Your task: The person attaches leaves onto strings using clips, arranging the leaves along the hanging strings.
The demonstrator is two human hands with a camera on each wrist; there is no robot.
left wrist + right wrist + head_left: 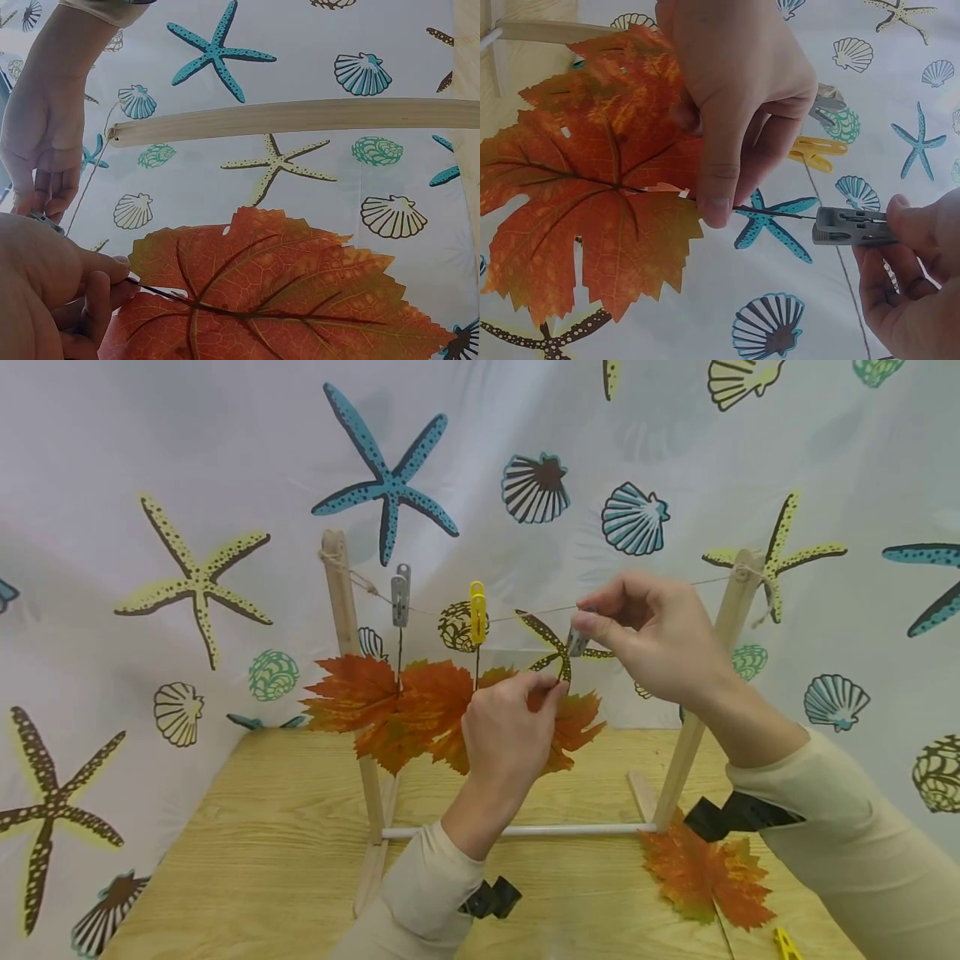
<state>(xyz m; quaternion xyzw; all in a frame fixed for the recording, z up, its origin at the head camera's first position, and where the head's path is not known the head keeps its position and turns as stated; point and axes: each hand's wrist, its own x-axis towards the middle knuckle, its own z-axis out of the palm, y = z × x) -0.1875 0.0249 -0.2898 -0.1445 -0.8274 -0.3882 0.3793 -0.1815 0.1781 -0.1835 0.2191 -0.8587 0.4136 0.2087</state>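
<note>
- Left hand point(510, 727) pinches the thin, dark stem point(780, 214) of a jagged, veined orange leaf point(262, 277); the blade hangs just below the pinch.
- Right hand point(660, 635) pinches a slotted grey clip point(851, 226) above the leaf, at the thin string point(532, 612).
- Four leaves point(348, 693): one held, two clipped to the string, one on the wood-grained table point(255, 827).
- Four clips: two grey, two yellow clips point(478, 612).
- Two wooden posts point(342, 593).

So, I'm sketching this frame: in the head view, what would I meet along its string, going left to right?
Left wooden post, grey clothespin, yellow clothespin, second grey clothespin in the right hand, right wooden post.
</note>
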